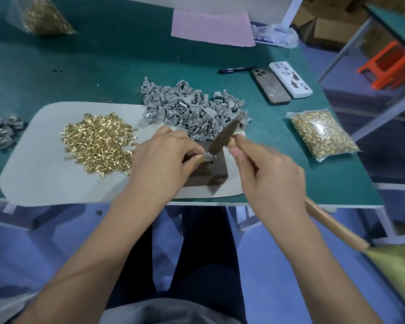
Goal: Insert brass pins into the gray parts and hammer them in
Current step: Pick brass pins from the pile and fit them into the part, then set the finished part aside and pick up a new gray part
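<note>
On the block, left hand pinches a gray part; right hand grips the hammer.

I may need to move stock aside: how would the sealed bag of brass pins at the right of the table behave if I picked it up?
The bag of brass pins would probably feel heavy for its size, since it is packed with metal pins. It looks like thin clear plastic, so it would likely sag and shift in the hand. Pin ends might puncture the film if it is squeezed.

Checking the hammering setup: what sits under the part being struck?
A dark block lying on the gray mat. The left hand covers the block's left side; the part itself is blurred.
</note>
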The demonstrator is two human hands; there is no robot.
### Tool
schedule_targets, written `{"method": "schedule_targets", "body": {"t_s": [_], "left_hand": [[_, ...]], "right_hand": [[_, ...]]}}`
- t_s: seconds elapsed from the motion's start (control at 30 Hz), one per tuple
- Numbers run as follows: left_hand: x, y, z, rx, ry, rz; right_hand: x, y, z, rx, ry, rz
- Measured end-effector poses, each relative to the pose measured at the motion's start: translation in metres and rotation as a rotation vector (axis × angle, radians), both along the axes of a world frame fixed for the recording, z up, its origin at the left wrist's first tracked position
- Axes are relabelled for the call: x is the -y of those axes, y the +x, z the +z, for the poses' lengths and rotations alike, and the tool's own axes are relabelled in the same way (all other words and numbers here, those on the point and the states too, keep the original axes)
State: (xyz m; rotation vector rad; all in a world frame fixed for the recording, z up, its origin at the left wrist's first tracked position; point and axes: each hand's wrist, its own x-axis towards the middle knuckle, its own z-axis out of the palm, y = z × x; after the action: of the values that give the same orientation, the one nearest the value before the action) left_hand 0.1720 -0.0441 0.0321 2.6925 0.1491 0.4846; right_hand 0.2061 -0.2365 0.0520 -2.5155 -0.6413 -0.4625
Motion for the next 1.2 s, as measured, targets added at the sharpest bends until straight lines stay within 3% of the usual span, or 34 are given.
{"method": "schedule_targets", "body": {"t_s": [0.1,0.2,0.33,0.5,0.6,0.73,0.97,1.07,1.13,1.2], "left_hand": [[-0.001,0.002,0.001,-0.005,0.011,0.001],[-0.002,0.003,0.002,-0.011,-0.008,0.004],[-0.003,0.002,0.003,-0.019,0.005,0.007],[-0.003,0.003,0.004,-0.028,0.005,0.003],[-0.003,0.003,0.005,-0.026,0.016,0.000],[-0.004,0.003,0.004,-0.031,0.011,-0.006],[-0.005,0.002,0.001,-0.011,-0.009,-0.009],[-0.006,0.002,-0.002,-0.009,-0.029,-0.008],[-0.005,0.002,-0.004,0.000,-0.039,-0.009],[-0.005,0.000,-0.006,0.014,-0.064,-0.017]], "right_hand": [[0.004,0.007,0.004,0.023,-0.074,-0.022],[0.002,0.005,0.006,0.063,0.110,-0.095],[0.000,-0.001,-0.001,-0.020,-0.035,-0.002],[0.001,-0.001,-0.001,0.079,0.181,-0.080],[0.001,-0.003,-0.005,-0.050,-0.020,-0.032],[0.010,0.004,-0.008,-0.075,-0.030,-0.187],[0.004,0.005,-0.040,-0.341,-0.251,-0.278],[-0.006,0.000,-0.044,-0.296,-0.365,-0.362],[-0.010,0.001,-0.039,-0.168,-0.287,-0.361],[-0.016,0.001,-0.030,-0.076,-0.054,-0.237]]}}
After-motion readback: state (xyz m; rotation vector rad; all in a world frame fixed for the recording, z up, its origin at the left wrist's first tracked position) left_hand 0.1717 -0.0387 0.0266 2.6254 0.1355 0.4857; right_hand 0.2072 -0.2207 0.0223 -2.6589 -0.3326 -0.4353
